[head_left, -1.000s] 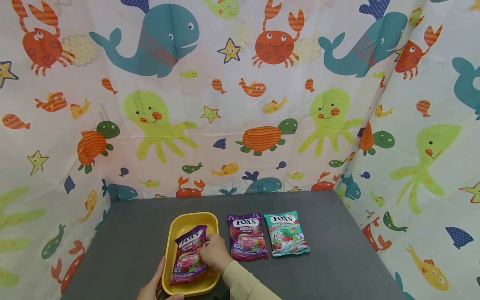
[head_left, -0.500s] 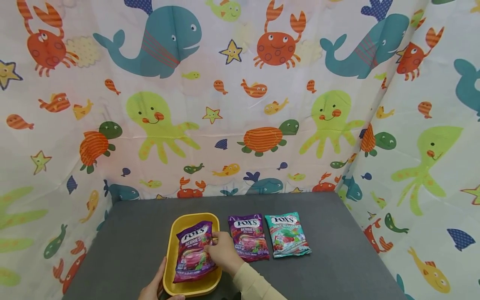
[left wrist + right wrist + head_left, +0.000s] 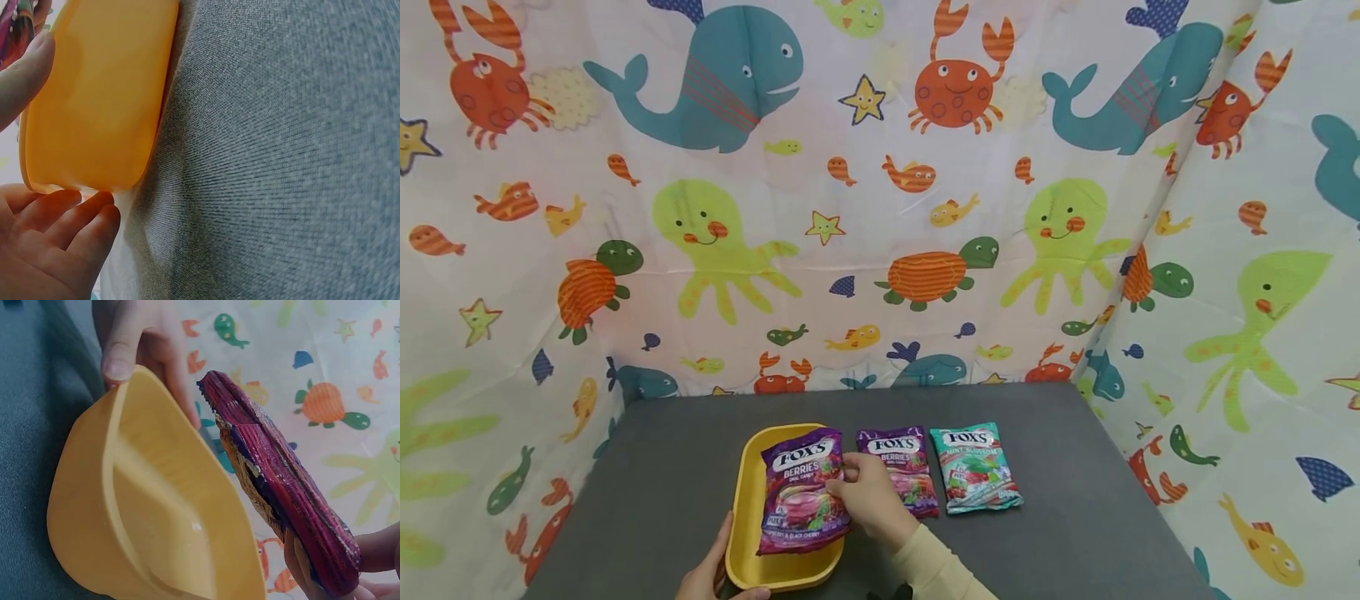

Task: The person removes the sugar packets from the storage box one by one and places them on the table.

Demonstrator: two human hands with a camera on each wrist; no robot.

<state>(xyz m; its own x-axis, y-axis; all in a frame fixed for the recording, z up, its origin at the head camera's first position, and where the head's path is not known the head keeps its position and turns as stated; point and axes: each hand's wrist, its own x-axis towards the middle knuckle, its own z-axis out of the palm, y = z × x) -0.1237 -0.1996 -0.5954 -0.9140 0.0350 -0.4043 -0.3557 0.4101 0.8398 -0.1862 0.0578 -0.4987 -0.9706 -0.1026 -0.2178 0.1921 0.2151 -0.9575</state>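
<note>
My right hand (image 3: 876,504) pinches the right edge of a purple Fox's Berries candy bag (image 3: 801,496), thumb in front. The bag is raised, its printed front facing up toward the head camera, above a yellow plastic tub (image 3: 743,508). Seen edge-on in the right wrist view, the candy bag (image 3: 275,469) is beside the opening of the tub (image 3: 81,506). At the tub's near left corner, my left hand (image 3: 706,575) holds it with thumb at the rim and fingers against the outside. The left wrist view shows those fingertips (image 3: 94,228) touching the tub wall (image 3: 100,94).
Right of the tub, a second purple Berries candy bag (image 3: 910,479) lies flat, partly hidden by my right hand. Beside it lies a teal Fox's Mint Blossom candy bag (image 3: 973,467). A sea-animal curtain (image 3: 850,275) encloses the dark grey table (image 3: 662,475) at the back and sides.
My right hand has lifted the purple candy bag up out of the tub and slightly to the right. The left hand stays on the tub; the other two bags lie where they were.
</note>
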